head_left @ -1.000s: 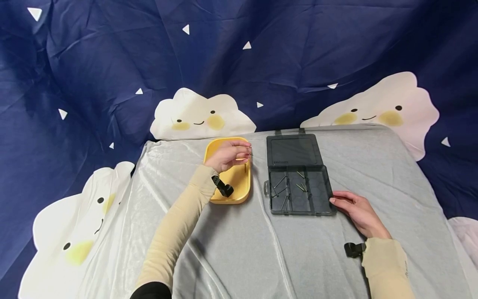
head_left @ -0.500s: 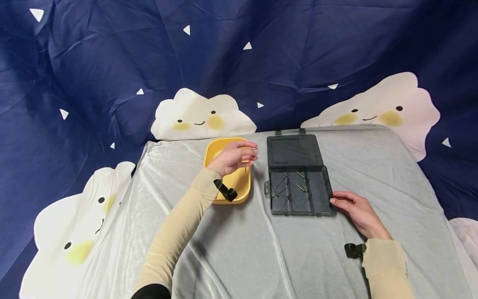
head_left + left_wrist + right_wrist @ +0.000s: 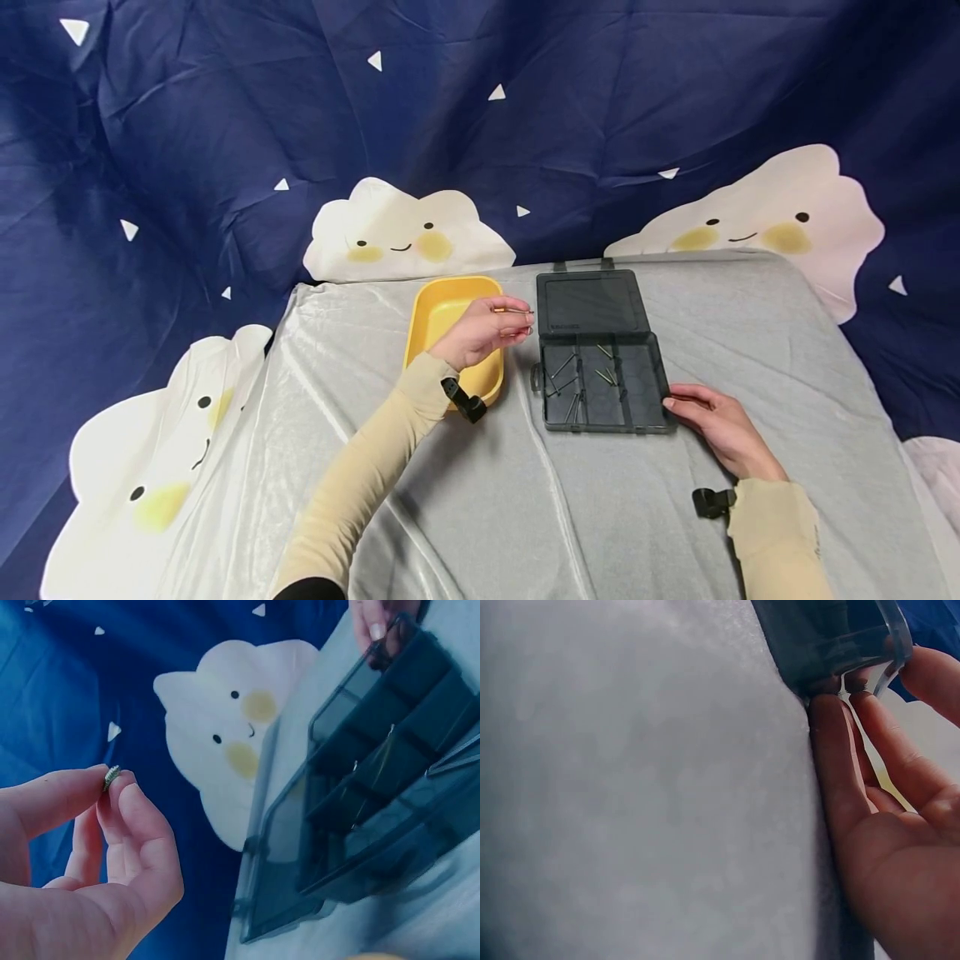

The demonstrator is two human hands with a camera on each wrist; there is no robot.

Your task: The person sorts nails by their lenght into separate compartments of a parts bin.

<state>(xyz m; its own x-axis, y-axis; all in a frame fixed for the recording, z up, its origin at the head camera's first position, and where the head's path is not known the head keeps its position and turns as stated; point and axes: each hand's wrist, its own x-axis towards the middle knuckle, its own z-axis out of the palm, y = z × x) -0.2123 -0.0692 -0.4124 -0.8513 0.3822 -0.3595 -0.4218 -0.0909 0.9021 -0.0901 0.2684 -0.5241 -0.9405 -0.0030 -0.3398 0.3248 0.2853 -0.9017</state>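
My left hand (image 3: 483, 332) pinches a small screw (image 3: 112, 778) between thumb and fingertips; its threaded end shows in the left wrist view and the rest is hidden by the fingers. The hand is raised over the right edge of the yellow tray (image 3: 420, 333), left of the dark see-through compartment box (image 3: 645, 379). That box lies with its lid (image 3: 590, 302) folded back, and several long screws (image 3: 573, 408) and brass-coloured screws (image 3: 604, 377) lie in separate compartments. My right hand (image 3: 720, 429) holds the box's right side wall, thumb at the rim and fingertips against the outside.
A grey cloth (image 3: 480, 500) with soft folds covers the table. Behind it hangs a dark blue curtain (image 3: 450, 108) printed with clouds and white triangles. The box's right compartment lies beside my right hand.
My left hand has moved right and slightly toward me, from over the yellow tray toward the box, with the screw in its fingers. My right hand and the box have stayed put.
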